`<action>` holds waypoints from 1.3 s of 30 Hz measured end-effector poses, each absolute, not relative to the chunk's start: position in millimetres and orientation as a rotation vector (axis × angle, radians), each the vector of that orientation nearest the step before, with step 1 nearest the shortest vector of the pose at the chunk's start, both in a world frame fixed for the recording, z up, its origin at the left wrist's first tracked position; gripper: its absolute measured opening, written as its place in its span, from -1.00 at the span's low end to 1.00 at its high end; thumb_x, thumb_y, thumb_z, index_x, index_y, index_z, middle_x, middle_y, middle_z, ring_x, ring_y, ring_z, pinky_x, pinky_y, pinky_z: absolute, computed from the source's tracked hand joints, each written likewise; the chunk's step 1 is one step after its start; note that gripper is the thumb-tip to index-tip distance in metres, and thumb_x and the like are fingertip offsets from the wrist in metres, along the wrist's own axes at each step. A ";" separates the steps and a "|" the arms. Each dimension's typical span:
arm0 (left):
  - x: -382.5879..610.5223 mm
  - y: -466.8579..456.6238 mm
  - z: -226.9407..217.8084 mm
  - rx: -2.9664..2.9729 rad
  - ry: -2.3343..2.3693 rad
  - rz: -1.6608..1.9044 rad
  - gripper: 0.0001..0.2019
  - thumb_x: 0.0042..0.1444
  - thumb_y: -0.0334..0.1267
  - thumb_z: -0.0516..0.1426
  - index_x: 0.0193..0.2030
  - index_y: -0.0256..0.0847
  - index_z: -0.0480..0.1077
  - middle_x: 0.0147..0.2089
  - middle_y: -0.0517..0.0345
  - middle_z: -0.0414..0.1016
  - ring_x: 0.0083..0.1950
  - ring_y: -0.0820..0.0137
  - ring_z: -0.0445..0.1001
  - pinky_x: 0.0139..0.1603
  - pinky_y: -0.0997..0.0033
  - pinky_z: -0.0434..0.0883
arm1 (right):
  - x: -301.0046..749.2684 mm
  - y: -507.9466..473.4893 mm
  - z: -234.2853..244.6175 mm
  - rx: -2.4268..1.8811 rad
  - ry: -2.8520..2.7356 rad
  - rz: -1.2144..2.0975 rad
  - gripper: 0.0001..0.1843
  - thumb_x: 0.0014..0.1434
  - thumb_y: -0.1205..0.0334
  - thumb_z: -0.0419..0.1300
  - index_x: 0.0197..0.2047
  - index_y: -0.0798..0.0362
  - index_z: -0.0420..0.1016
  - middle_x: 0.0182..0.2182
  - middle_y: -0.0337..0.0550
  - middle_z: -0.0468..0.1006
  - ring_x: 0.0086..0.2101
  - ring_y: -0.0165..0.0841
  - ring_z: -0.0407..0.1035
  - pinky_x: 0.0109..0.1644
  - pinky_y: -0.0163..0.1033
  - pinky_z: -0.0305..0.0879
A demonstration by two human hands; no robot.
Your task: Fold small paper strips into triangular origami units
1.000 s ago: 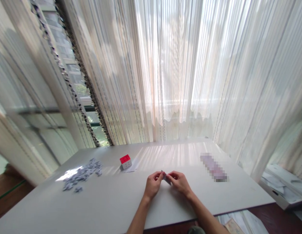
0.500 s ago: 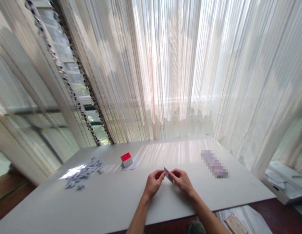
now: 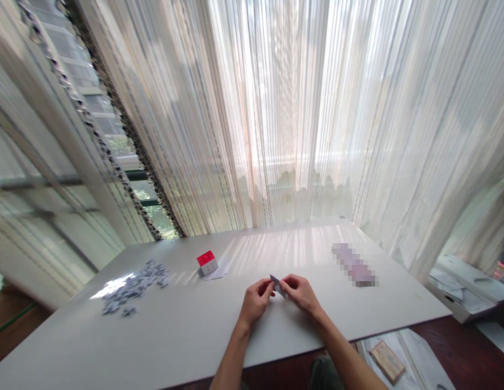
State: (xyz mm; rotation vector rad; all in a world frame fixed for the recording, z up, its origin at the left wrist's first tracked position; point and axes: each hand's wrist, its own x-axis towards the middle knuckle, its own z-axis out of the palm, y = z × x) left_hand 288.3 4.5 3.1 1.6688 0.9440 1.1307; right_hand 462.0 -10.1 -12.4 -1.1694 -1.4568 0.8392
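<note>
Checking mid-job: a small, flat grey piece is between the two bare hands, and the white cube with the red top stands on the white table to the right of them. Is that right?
Not quite. The head view shows the white cube with the red top to the left of the hands. The small, flat grey piece is indeed between the left hand and right hand.

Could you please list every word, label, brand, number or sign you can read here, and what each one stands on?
No text can be read.
Red-and-white block: dark marks on its red top, too small and blurred to read.
Tan box-like item at lower right: faint marks, unreadable.
Strip on the right of the table: pixelated, nothing legible.
Grey piece in the right hand: no lettering discernible.
</note>
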 end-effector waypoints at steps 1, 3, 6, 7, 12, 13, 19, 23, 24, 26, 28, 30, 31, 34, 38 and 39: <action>288.8 3.7 3.3 1.672 0.938 1.115 -0.65 0.10 -0.03 0.16 -0.13 -0.26 0.55 -0.25 0.00 0.61 -0.35 0.31 0.53 -0.26 0.37 0.46 | 462.2 -10.0 -12.6 -1.167 -1.460 0.832 -0.61 0.12 -0.07 0.19 -0.33 0.11 0.58 -0.44 -0.10 0.59 -0.40 -0.30 0.43 -0.31 -0.27 0.34; 289.4 2.4 3.6 1.686 0.938 1.084 -0.64 0.10 -0.03 0.16 -0.12 -0.26 0.55 -0.26 0.00 0.61 -0.37 0.31 0.52 -0.28 0.36 0.46 | 462.4 -9.7 -13.2 -1.166 -1.466 0.815 -0.63 0.12 -0.06 0.20 -0.32 0.10 0.58 -0.42 -0.10 0.59 -0.39 -0.30 0.43 -0.30 -0.27 0.34; 289.6 1.8 3.5 1.684 0.949 1.076 -0.62 0.09 -0.02 0.16 -0.10 -0.26 0.54 -0.29 0.01 0.61 -0.38 0.30 0.52 -0.30 0.36 0.46 | 462.4 -8.7 -14.8 -1.159 -1.466 0.817 -0.63 0.11 -0.06 0.20 -0.31 0.10 0.58 -0.42 -0.10 0.59 -0.38 -0.30 0.44 -0.30 -0.26 0.36; 289.6 2.0 3.2 1.674 0.948 1.078 -0.61 0.09 -0.01 0.17 -0.09 -0.26 0.53 -0.30 0.02 0.61 -0.38 0.30 0.52 -0.29 0.36 0.46 | 462.4 -8.1 -15.6 -1.151 -1.460 0.829 -0.63 0.10 -0.06 0.21 -0.27 0.10 0.58 -0.42 -0.11 0.59 -0.39 -0.29 0.44 -0.30 -0.26 0.36; 288.1 5.0 -0.6 1.659 0.935 1.109 -0.63 0.08 -0.02 0.18 -0.09 -0.26 0.51 -0.36 0.04 0.59 -0.35 0.31 0.54 -0.26 0.37 0.46 | 462.6 -4.4 -18.9 -1.082 -1.408 0.941 -0.55 0.07 -0.08 0.24 -0.11 0.09 0.57 -0.34 -0.05 0.63 -0.35 -0.24 0.49 -0.25 -0.19 0.41; 287.8 5.6 -1.4 1.671 0.937 1.117 -0.64 0.08 -0.02 0.18 -0.11 -0.25 0.52 -0.35 0.03 0.59 -0.34 0.30 0.54 -0.25 0.38 0.45 | 462.9 -3.8 -19.2 -1.066 -1.399 0.963 -0.55 0.06 -0.07 0.25 -0.12 0.09 0.58 -0.32 -0.04 0.63 -0.33 -0.22 0.50 -0.22 -0.17 0.42; 288.1 5.6 -2.5 1.696 0.912 1.117 -0.68 0.11 -0.05 0.17 -0.13 -0.24 0.52 -0.28 0.00 0.60 -0.27 0.27 0.55 -0.21 0.35 0.45 | 466.9 -2.2 -18.4 -0.991 -1.347 1.035 -0.63 0.03 -0.02 0.27 -0.21 0.09 0.60 -0.32 -0.04 0.63 -0.28 -0.20 0.51 -0.14 -0.14 0.40; 290.3 3.4 -1.2 1.655 0.841 1.067 -0.68 0.11 -0.09 0.18 -0.06 -0.23 0.47 -0.26 0.00 0.61 -0.22 0.26 0.56 -0.15 0.31 0.46 | 471.5 -1.7 -16.3 -1.001 -1.298 1.054 -0.69 0.03 0.02 0.26 -0.28 0.09 0.61 -0.33 -0.06 0.63 -0.28 -0.21 0.49 -0.13 -0.17 0.37; 290.8 3.1 -1.0 1.640 0.823 1.059 -0.68 0.10 -0.10 0.19 -0.06 -0.23 0.46 -0.25 -0.01 0.61 -0.21 0.26 0.56 -0.14 0.30 0.47 | 472.8 -1.5 -16.0 -0.998 -1.286 1.066 -0.70 0.03 0.03 0.26 -0.29 0.08 0.61 -0.34 -0.07 0.63 -0.29 -0.22 0.49 -0.14 -0.18 0.37; 291.3 3.3 -1.0 1.626 0.806 1.058 -0.68 0.09 -0.11 0.20 -0.06 -0.24 0.46 -0.23 -0.02 0.61 -0.21 0.26 0.57 -0.13 0.30 0.47 | 474.9 -1.0 -16.0 -0.983 -1.270 1.089 -0.73 0.02 0.06 0.27 -0.31 0.08 0.62 -0.36 -0.09 0.62 -0.30 -0.24 0.48 -0.15 -0.19 0.35; 291.0 4.4 -1.7 1.627 0.807 1.067 -0.69 0.10 -0.12 0.20 -0.08 -0.25 0.47 -0.24 -0.02 0.61 -0.23 0.27 0.57 -0.14 0.30 0.48 | 476.6 -0.3 -17.2 -0.974 -1.271 1.098 -0.75 0.01 0.08 0.27 -0.32 0.08 0.62 -0.37 -0.09 0.62 -0.32 -0.25 0.47 -0.16 -0.20 0.34; 290.2 6.0 -3.0 1.634 0.812 1.069 -0.69 0.10 -0.12 0.20 -0.08 -0.26 0.48 -0.26 -0.03 0.62 -0.25 0.27 0.57 -0.16 0.31 0.49 | 477.6 0.5 -19.0 -0.974 -1.286 1.099 -0.77 0.02 0.11 0.26 -0.33 0.08 0.62 -0.38 -0.10 0.61 -0.34 -0.27 0.46 -0.20 -0.22 0.33; 289.8 6.8 -3.7 1.637 0.815 1.068 -0.69 0.10 -0.12 0.20 -0.09 -0.26 0.49 -0.26 -0.03 0.62 -0.25 0.27 0.57 -0.17 0.31 0.49 | 477.8 0.8 -19.7 -0.978 -1.298 1.097 -0.78 0.02 0.13 0.24 -0.34 0.08 0.62 -0.40 -0.11 0.61 -0.35 -0.28 0.45 -0.22 -0.24 0.32; 289.1 8.7 -5.0 1.641 0.832 1.063 -0.69 0.07 -0.12 0.22 -0.11 -0.28 0.52 -0.25 -0.05 0.62 -0.27 0.27 0.58 -0.20 0.32 0.50 | 477.6 0.9 -20.4 -0.997 -1.336 1.068 -0.82 0.02 0.20 0.21 -0.39 0.10 0.61 -0.46 -0.15 0.58 -0.40 -0.32 0.42 -0.27 -0.28 0.29; 289.1 8.9 -3.2 1.630 0.862 1.054 -0.69 0.03 -0.12 0.24 -0.17 -0.29 0.55 -0.24 -0.05 0.63 -0.31 0.28 0.59 -0.23 0.34 0.51 | 476.1 -1.3 -17.3 -1.027 -1.362 1.024 -0.81 0.01 0.26 0.15 -0.43 0.10 0.59 -0.49 -0.19 0.56 -0.41 -0.35 0.39 -0.28 -0.30 0.27; 289.2 8.4 -2.2 1.625 0.865 1.056 -0.69 0.02 -0.11 0.24 -0.17 -0.29 0.55 -0.25 -0.05 0.63 -0.31 0.28 0.59 -0.23 0.34 0.51 | 475.7 -2.1 -16.3 -1.040 -1.367 1.018 -0.80 0.02 0.28 0.12 -0.42 0.10 0.59 -0.49 -0.19 0.56 -0.41 -0.35 0.39 -0.28 -0.31 0.27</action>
